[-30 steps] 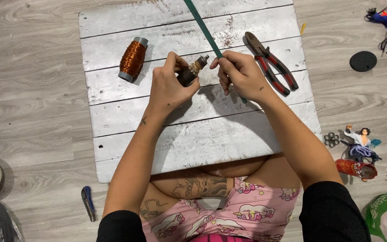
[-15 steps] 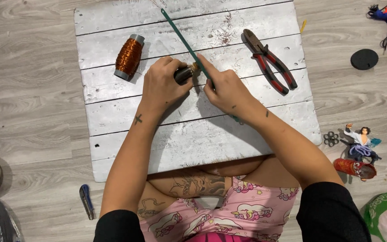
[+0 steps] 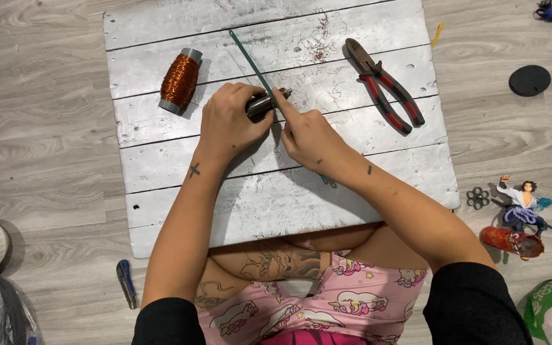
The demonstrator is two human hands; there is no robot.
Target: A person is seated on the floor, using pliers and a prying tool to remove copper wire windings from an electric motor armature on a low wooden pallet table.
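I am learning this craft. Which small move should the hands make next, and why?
Probably roll the dark spool a little further along the green stick: the left hand grips the spool, and the right hand pinches the stick where the two meet.

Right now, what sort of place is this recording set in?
Probably a home floor used as a craft spot: a white plank board on grey laminate, with pliers, a copper wire spool and a figurine nearby.

The table (image 3: 365, 185) is rough planked wood under worn, scratched white paint, and it lies on a matt grey wood-grain floor (image 3: 39, 147). At far left the spool (image 3: 179, 80) carries glossy copper wire; at far right the pliers (image 3: 383, 84) are dull metal with red and black plastic grips.
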